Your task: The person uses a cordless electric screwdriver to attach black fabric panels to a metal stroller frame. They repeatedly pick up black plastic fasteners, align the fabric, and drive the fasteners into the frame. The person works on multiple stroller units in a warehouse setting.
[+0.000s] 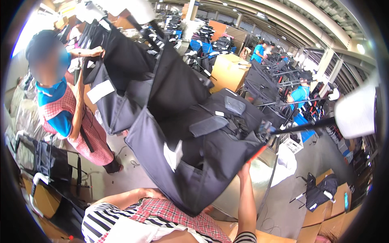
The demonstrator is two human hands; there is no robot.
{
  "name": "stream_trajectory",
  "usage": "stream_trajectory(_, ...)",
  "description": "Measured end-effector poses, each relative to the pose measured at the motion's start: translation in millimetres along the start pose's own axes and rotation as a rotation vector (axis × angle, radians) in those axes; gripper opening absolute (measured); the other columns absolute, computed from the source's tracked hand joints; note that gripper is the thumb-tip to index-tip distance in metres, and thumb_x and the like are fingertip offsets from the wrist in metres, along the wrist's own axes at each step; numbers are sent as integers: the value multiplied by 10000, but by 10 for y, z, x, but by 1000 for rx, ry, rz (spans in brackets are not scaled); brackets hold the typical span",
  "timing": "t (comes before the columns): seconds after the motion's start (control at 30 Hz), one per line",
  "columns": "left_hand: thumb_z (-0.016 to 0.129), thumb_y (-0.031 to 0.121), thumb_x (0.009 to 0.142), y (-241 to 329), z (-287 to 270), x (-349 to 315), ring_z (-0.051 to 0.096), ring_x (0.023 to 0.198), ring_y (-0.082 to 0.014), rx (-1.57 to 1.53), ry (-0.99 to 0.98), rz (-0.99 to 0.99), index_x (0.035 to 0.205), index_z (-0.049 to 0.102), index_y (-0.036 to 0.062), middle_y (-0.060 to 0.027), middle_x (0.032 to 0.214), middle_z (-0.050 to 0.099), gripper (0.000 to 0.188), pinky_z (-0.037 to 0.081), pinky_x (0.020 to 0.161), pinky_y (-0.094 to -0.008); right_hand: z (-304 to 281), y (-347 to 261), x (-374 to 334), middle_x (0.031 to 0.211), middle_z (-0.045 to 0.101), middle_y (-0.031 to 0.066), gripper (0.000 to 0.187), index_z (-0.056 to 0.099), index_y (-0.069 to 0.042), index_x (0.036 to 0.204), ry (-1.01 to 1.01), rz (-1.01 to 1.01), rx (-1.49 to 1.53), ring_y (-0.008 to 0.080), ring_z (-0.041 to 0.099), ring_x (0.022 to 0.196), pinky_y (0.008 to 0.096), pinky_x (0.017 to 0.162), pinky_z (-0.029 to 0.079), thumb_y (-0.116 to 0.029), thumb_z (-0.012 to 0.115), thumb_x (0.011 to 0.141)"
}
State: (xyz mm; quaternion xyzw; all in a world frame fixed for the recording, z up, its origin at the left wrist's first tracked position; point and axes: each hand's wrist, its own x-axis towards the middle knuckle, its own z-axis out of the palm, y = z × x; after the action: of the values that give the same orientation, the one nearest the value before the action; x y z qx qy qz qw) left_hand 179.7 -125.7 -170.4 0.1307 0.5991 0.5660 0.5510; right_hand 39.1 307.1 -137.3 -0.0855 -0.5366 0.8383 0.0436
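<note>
A large black fabric piece [178, 162] with seams, folds and white labels [173, 156] spreads out in front of me. It appears to hang on a frame with dark poles. At its lower right edge, beside a red-orange strip [259, 154], my right hand [244, 171] is closed on the fabric, its fingers partly covered. My left hand [154, 193] is at the fabric's lower left edge, close to my body, with its fingers hidden. Two dark grey flaps [208, 125] lie on the fabric's upper part.
At the left, a co-worker [67, 101] in a checked apron grips a similar black fabric piece. A dark pole with a white-wrapped end [356, 113] juts in from the right. Cardboard boxes [230, 73] stand behind; a black folded item [320, 190] rests on boxes at lower right.
</note>
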Motion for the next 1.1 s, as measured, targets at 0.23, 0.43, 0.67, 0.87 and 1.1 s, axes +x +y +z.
stream_trajectory(0.23,799,423,845,235,-264,-3,443,1369,-227,52,132,-42,1558,302,48,-133,1510,462,946,349,1153,-349,655,271,154,845,596,20,415,639,-97,1051,176,-48,95,139,578,729,320,661,512,-499,560,989)
stream_trajectory(0.43,794,432,846,821,-47,722,445,1368,-227,175,38,-42,1557,304,51,-134,1507,465,944,348,1154,-347,388,286,262,784,629,-17,264,693,-18,993,68,-248,-254,86,559,726,272,647,451,-220,523,1012)
stream_trajectory(0.67,789,442,847,934,391,1412,448,1366,-226,177,89,-58,1556,308,53,-135,1504,468,941,345,1154,-344,-423,-430,899,804,748,101,510,713,-15,991,-338,-206,-902,197,723,707,318,639,564,-480,506,1035)
stream_trajectory(0.87,785,451,847,1084,564,1616,450,1364,-226,63,296,-119,1554,310,55,-135,1500,471,939,343,1154,-342,-1883,-679,2315,889,756,103,411,730,-30,999,149,-52,-539,177,722,793,333,711,568,-431,642,971)
stream_trajectory(1.1,780,461,848,1619,487,2098,453,1362,-225,-43,447,-176,1553,314,57,-136,1497,475,937,341,1154,-339,-2978,-1680,4170,802,645,213,498,573,-21,821,642,-470,-1000,410,634,819,496,719,465,-504,623,935)
